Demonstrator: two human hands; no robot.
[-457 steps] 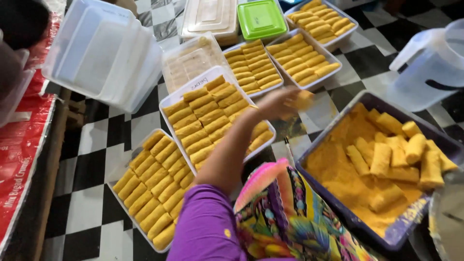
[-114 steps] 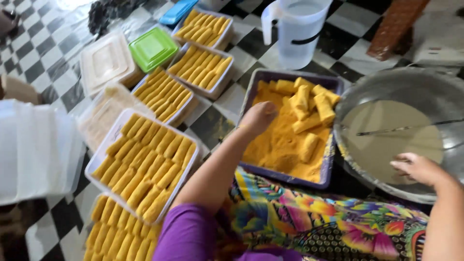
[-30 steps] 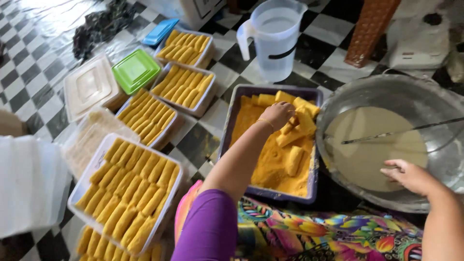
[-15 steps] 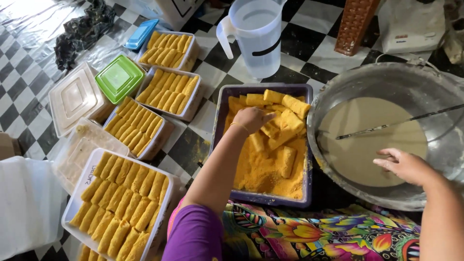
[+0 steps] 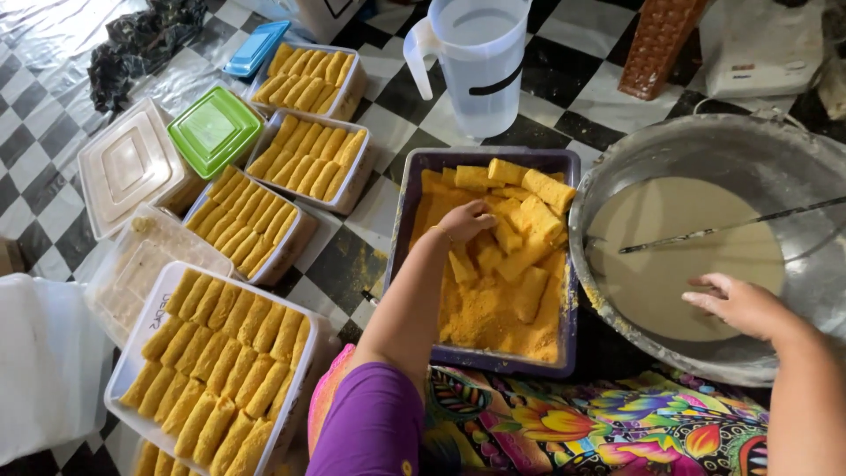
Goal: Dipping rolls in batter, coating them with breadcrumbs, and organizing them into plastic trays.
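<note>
1. Nearest of all lies a bright flowered cloth over the person's lap, with a purple sleeve on the left arm.
2. At near left a white tray on the checkered floor holds tight rows of breaded rolls – all golden and lying side by side.
3. The right hand hovers low over the pale batter in a wide metal basin at right; its fingers are loosely spread and hold nothing. Whether they touch the batter I cannot tell.
4. A thin metal utensil rests across the batter, well apart from that hand.
5. The left hand reaches into the purple tray in the middle, which is filled with orange crumbs and loose crumbed rolls. Its fingers are curled together down among the rolls at the far half of the tray – whether they actually pinch one I cannot tell.
6. Left of the purple tray stand more white containers of finished rolls, one further out and one furthest.
7. Beside them sit a green lid, a clear lid and a blue lid.
8. Farthest, just beyond the purple tray, a translucent plastic jug stands upright on the floor.
</note>
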